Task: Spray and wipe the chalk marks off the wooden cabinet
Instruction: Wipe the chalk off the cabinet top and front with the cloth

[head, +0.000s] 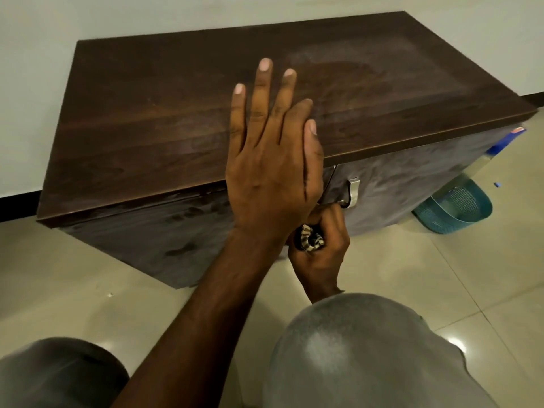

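A low dark wooden cabinet (153, 122) stands against a white wall. Pale chalky haze shows on its top at the back right, and its front doors carry greyish smears and wet finger marks. My left hand (273, 160) is spread flat, fingers apart, over the front edge of the top and holds nothing. Below it, my right hand (321, 248) is closed on a bunched striped cloth (310, 238) pressed at the cabinet front, just beside a metal door handle (353, 189). No spray bottle is in view.
A teal plastic basket (454, 209) lies on the tiled floor at the cabinet's right end, with a blue object (504, 141) behind the corner. A small blue bit (497, 184) lies on the tiles. My knees in grey fabric (368, 354) fill the foreground.
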